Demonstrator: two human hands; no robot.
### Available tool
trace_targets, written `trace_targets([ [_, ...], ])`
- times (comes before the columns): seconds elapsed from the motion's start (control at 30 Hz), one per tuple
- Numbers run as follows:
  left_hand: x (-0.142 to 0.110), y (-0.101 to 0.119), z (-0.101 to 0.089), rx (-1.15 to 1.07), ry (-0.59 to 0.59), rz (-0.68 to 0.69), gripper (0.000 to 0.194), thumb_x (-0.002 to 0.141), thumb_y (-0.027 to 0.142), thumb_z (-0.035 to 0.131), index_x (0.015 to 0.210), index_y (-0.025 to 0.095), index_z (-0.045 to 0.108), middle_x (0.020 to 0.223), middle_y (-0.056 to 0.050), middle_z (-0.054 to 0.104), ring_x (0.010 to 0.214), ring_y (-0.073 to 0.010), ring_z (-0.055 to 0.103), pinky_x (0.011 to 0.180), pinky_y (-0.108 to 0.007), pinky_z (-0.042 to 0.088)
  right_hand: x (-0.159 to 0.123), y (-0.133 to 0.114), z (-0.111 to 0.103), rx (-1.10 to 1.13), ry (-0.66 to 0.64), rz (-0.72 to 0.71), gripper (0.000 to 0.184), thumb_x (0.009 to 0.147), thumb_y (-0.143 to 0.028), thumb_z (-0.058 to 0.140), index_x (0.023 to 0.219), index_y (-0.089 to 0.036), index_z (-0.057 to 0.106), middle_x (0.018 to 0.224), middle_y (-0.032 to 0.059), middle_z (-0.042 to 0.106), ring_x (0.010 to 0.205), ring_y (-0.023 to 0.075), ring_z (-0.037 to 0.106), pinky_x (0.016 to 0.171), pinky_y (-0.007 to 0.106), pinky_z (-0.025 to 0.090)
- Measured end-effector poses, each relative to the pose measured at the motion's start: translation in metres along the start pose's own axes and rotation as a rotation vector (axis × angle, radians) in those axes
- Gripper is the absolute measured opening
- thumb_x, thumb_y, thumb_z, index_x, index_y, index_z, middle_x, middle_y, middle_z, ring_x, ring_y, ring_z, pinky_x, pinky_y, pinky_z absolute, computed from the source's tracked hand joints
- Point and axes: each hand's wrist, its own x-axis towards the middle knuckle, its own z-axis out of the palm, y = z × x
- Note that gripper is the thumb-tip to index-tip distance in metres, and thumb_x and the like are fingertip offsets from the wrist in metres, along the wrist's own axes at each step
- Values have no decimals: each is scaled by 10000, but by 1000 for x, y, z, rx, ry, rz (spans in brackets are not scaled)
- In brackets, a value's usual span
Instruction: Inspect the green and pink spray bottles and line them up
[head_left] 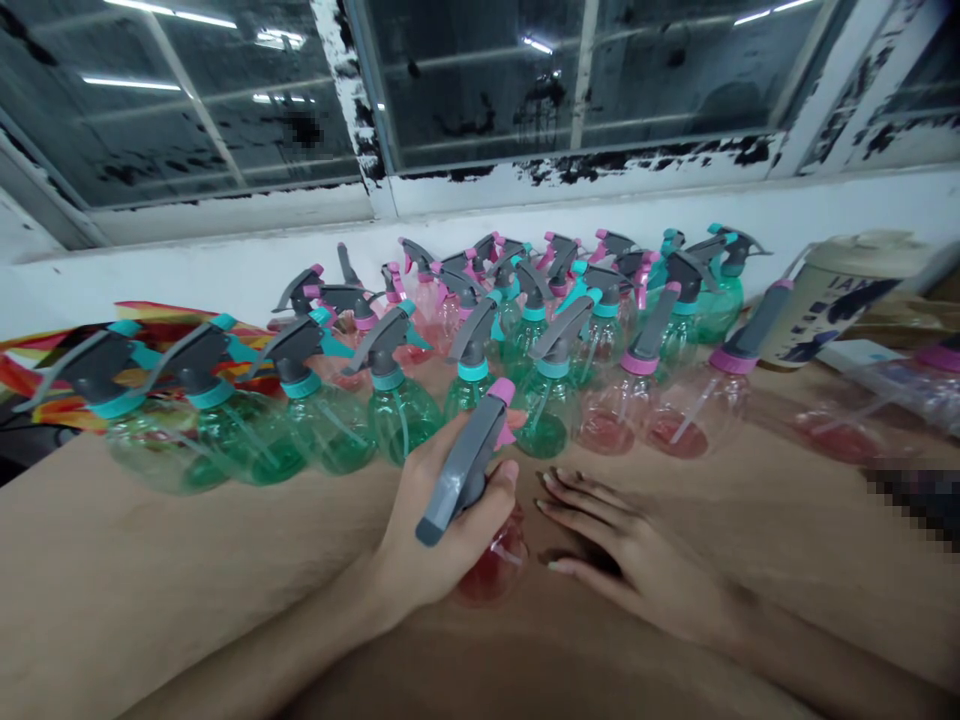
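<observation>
My left hand (435, 510) is wrapped round the neck of a pink spray bottle (491, 570) with a grey and pink trigger head. The bottle stands close in front of me, and my fingers hide its collar. Just right of it, my right hand (637, 545) rests on the table with its fingers stretched out and nothing in them. Beyond my hands is a row of spray bottles: a green spray bottle (544, 420) is nearest, with another pink spray bottle (609, 415) beside it.
Several more green and pink bottles crowd the table (300, 560) back to the white wall. A cream tumbler (832, 300) stands at the right. Colourful wrapping (172, 325) lies behind the left bottles. At the far right a pink-collared bottle (840, 430) lies tilted.
</observation>
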Motion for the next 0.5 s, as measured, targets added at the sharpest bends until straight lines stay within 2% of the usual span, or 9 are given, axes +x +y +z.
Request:
trace_targets([
  [0.13,-1,1,1,39,-24,-2,271,831,186,475,1096,218,519,869,-12,578,750,-149,587,706,-282,486,1,-1,-2,-11,4,-3,469,874,-402,497,1299,-206,470,1368,49,460,1274,215,385,1028,433,378],
  [0.27,0,0,1,34,3,36,224,821,176,481,1038,219,522,914,-22,584,800,-155,596,717,-277,490,2,-4,-4,-19,56,1,418,873,-359,510,1262,-207,515,1320,58,515,1236,223,439,1006,431,407],
  [0.33,0,-1,1,47,19,35,149,811,177,494,950,221,522,853,-7,589,729,-148,592,664,-267,495,3,-6,-5,-34,77,5,404,874,-338,511,1254,-200,523,1299,63,535,1219,226,460,996,432,419],
  [0.4,0,-2,0,79,24,31,67,795,188,506,850,226,503,708,27,556,591,-133,545,576,-257,479,3,-6,-5,-64,83,11,391,879,-324,504,1243,-186,532,1290,67,543,1210,229,471,991,435,424],
  [0.5,2,-1,-1,114,23,66,50,768,195,513,761,225,474,600,52,486,494,-119,469,492,-248,431,2,-6,-4,-119,90,26,362,889,-308,485,1217,-170,552,1278,61,555,1205,230,476,991,433,426],
])
